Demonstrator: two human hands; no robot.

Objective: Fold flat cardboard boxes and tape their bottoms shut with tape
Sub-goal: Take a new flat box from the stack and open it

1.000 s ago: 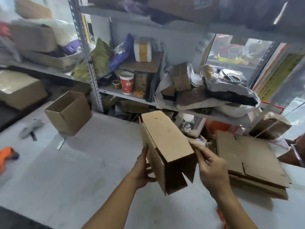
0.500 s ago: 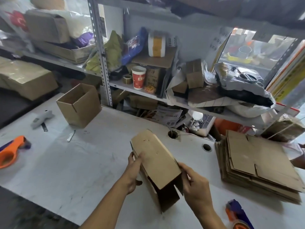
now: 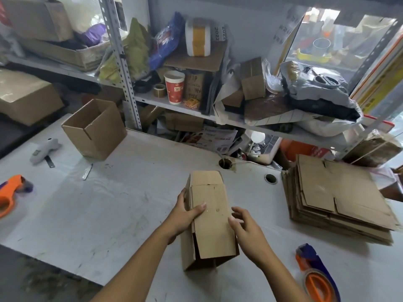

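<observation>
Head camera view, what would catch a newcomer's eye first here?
The half-folded cardboard box at centre, on the grey table: the left hand grips its side, thumb on top, and the right hand hovers at its right edge. A stack of flat boxes lies to the right. An orange tape dispenser lies at the near right.

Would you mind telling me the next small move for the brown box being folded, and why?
Probably the right hand should press the loose near flap down flat: the left hand already steadies the brown cardboard box, and its flaps still stand apart.
</observation>
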